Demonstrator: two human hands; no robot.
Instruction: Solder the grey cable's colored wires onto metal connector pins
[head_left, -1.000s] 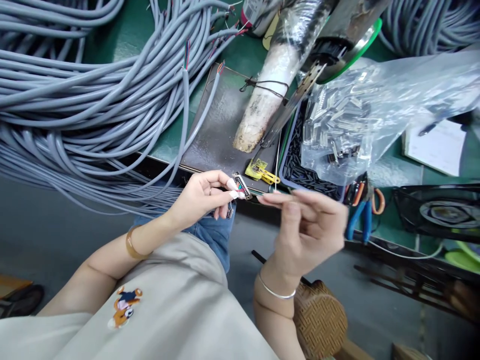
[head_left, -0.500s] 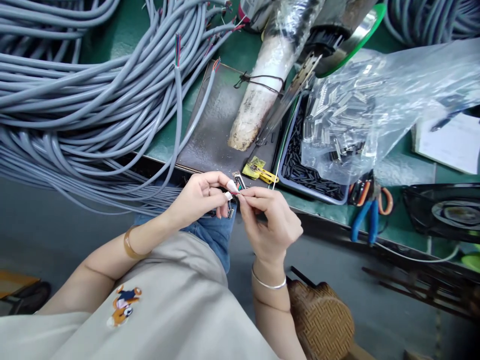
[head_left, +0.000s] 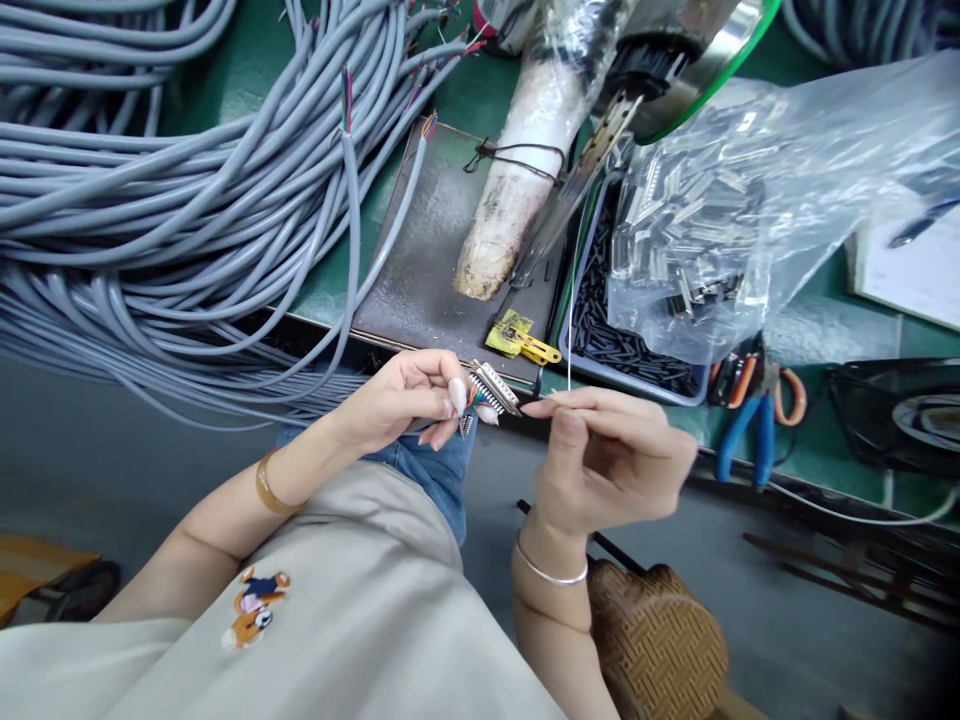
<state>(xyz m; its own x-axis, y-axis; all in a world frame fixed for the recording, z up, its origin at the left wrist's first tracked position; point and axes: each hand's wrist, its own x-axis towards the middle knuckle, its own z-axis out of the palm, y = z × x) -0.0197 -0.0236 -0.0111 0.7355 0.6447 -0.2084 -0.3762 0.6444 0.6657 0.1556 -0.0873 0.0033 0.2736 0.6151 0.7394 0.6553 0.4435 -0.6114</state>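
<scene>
A metal connector with a row of pins and coloured wires (head_left: pixel 495 388) is pinched in my left hand (head_left: pixel 409 400), just off the table's front edge. White coverings show on some of its fingertips. To the right of the connector, my right hand (head_left: pixel 611 450) has thumb and forefinger pressed together near a thin white strand (head_left: pixel 571 330) that rises in front of the tray; what lies between the fingertips is too small to make out. A yellow clip (head_left: pixel 534 346) lies on the dark mat (head_left: pixel 427 240) beyond the hands.
Grey cables (head_left: pixel 187 200) pile up at the left. A wrapped white tube (head_left: pixel 502 220) points toward me. On the right are a tray of black sleeves (head_left: pixel 637 390), a clear bag of connectors (head_left: pixel 690 220), blue-handled pliers (head_left: pixel 763 440) and a black fan (head_left: pixel 915 420). A woven stool (head_left: pixel 660 640) stands below.
My right hand has moved right, away from my left hand. The connector in my left hand is turned and now shows more of its face and pins.
</scene>
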